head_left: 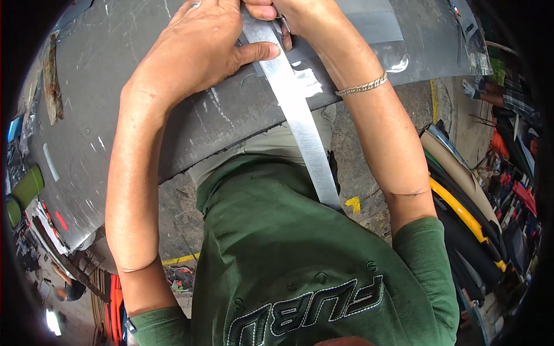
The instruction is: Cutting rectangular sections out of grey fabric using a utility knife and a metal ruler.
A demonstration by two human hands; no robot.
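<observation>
A large grey, scratched body panel (144, 115) lies across the upper part of the view. A long flat metal strip (300, 121) runs down over it from the top edge toward my green shirt. My left hand (196, 52) rests palm-down on the panel, with its thumb pressed against the strip's left edge. My right hand (288, 14), with a chain bracelet at the wrist, is closed around the strip's upper end. A small thin object pokes out under its fingers, but I cannot tell what it is.
Beige, yellow and black panels (461, 196) are stacked on the right. The concrete floor (355, 203) below has yellow paint marks. A green cylinder (26, 187) sits at the left rim, and another person (502, 95) is at the far right.
</observation>
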